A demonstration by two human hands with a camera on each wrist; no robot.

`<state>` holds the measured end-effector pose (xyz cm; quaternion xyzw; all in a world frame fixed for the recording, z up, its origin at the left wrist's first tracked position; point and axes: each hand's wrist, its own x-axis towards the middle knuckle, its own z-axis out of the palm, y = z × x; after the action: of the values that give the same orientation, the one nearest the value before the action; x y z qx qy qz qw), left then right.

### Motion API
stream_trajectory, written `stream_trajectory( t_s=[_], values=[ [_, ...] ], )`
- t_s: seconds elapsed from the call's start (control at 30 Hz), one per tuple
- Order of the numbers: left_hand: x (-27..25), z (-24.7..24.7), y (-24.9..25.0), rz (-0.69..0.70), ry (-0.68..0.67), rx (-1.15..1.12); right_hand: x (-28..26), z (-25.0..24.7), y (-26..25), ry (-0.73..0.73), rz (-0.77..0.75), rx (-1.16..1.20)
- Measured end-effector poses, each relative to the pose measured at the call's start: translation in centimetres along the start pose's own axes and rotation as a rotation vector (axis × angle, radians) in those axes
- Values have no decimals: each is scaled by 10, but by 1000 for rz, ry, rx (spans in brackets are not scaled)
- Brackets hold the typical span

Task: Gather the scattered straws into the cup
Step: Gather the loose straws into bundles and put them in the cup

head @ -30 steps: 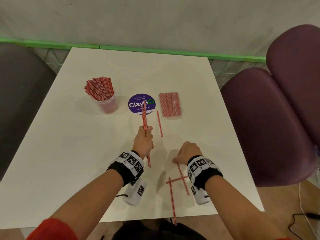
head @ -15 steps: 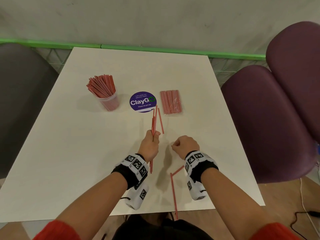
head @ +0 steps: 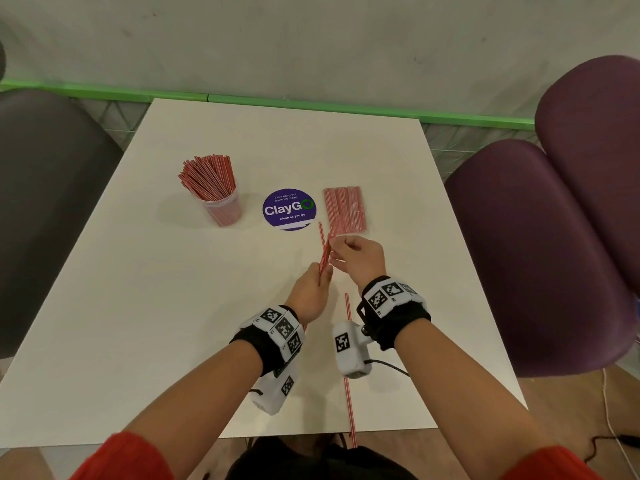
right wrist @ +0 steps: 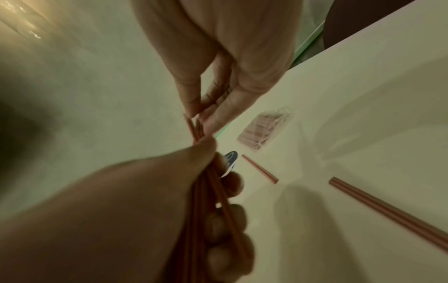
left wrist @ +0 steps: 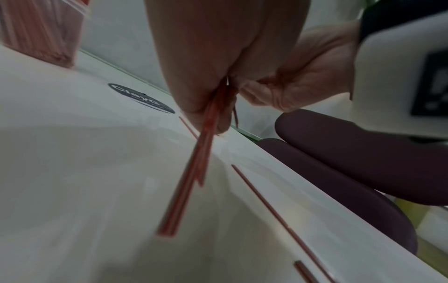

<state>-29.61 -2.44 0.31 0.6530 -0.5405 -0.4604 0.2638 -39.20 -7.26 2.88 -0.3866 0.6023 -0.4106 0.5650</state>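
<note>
Straws, a small bunch (head: 325, 252), sit at frame centre in the left hand (head: 310, 295), fingers curled round them. Right hand (head: 360, 258), just right of it, pinches the bunch's upper ends. Cup (head: 225, 207) of straws stands upper left on the counter (head: 138, 306); one loose straw (head: 349, 393) lies lower centre.
</note>
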Motion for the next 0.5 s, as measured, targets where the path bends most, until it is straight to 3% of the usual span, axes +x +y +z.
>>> stream_trajectory(
  t_s=[0.13,0.23,0.3,0.5],
  values=[
    [14,-9,-8,-73,69,-6,7,-17,14,76,31,-338],
    [32,-17,-4,-128,99,-12,3,-35,26,-35,142,-852],
    [47,-20,2,-158,129,46,-4,-40,31,-95,180,-1049],
    [75,-9,12,-231,127,360,-9,-33,47,-83,203,-1156]
  ],
)
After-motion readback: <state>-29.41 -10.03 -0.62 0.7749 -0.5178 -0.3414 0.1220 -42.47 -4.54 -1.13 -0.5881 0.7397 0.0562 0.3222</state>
